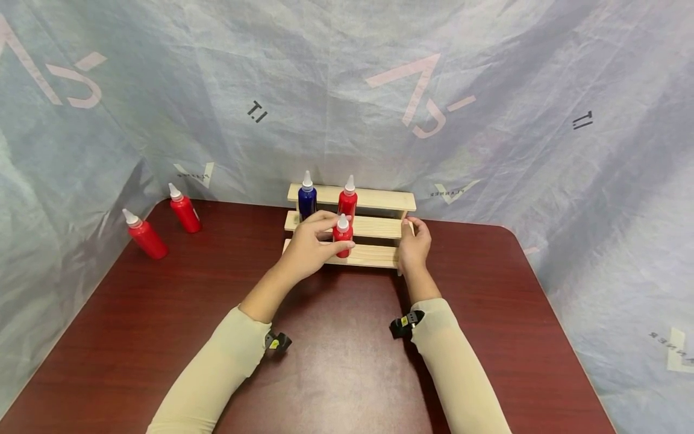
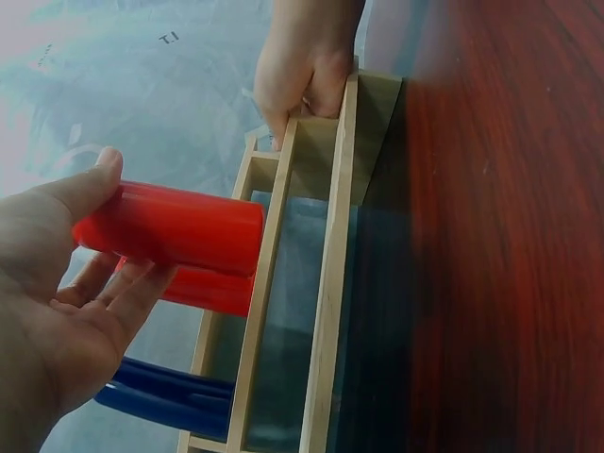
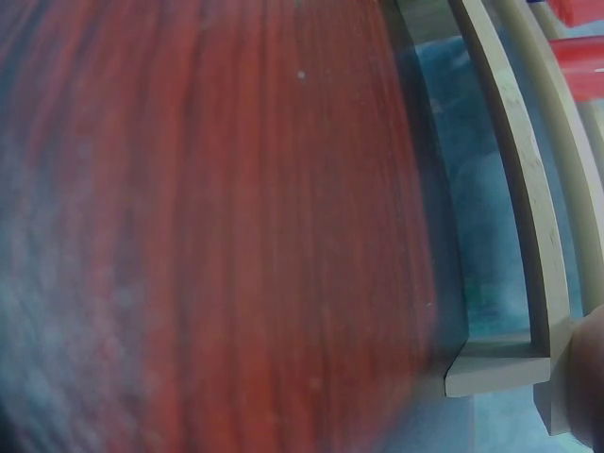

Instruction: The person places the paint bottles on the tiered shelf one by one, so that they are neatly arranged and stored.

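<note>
A three-tier wooden rack (image 1: 379, 257) stands near the back edge of a dark red-brown table (image 1: 336, 349). In front of the rack, left of its middle, the left hand (image 1: 309, 244) holds a red squeeze bottle (image 1: 343, 235) between thumb and fingers, the gap between them only as wide as the bottle. This bottle is upright, its white pointed cap on top, just in front of another bottle on the rack; whether its base touches a shelf I cannot tell.

At the rack's right end, the right hand (image 1: 414, 246) grips the frame, thumb and fingers bent in close around the wood; part of the grip is hidden.

On the rack's middle shelf, a blue bottle (image 1: 307, 201) stands toward the left end, and a second red bottle (image 1: 348, 200) stands to its right, behind the held one. Well to the left of the rack, two more red bottles are on the table: a nearer one (image 1: 147, 239) and a farther one (image 1: 185, 212), both with white caps. Behind the rack hangs a pale grey cloth (image 1: 325, 90) with printed marks.
</note>
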A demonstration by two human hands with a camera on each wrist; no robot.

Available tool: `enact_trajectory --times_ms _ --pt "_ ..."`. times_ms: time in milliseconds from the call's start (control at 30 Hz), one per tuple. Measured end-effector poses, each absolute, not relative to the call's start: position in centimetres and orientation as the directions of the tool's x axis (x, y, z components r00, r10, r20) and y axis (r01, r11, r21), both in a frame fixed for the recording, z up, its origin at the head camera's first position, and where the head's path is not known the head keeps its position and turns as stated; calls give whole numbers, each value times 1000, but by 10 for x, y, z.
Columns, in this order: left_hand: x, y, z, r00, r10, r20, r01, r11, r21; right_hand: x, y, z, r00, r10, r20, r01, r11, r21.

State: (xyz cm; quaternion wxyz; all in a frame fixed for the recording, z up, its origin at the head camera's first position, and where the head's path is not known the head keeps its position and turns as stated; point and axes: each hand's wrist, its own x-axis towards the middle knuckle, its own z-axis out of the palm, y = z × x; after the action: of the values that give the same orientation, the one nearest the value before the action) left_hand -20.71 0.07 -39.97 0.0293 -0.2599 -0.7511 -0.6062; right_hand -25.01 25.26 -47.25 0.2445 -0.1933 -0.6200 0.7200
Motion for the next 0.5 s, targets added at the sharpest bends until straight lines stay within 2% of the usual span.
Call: enact_trajectory --times_ms 500 --pt "-207 16 -402 -868 344 359 423 132 896 -250 253 -473 -809 588 24 -110 -111 -988"
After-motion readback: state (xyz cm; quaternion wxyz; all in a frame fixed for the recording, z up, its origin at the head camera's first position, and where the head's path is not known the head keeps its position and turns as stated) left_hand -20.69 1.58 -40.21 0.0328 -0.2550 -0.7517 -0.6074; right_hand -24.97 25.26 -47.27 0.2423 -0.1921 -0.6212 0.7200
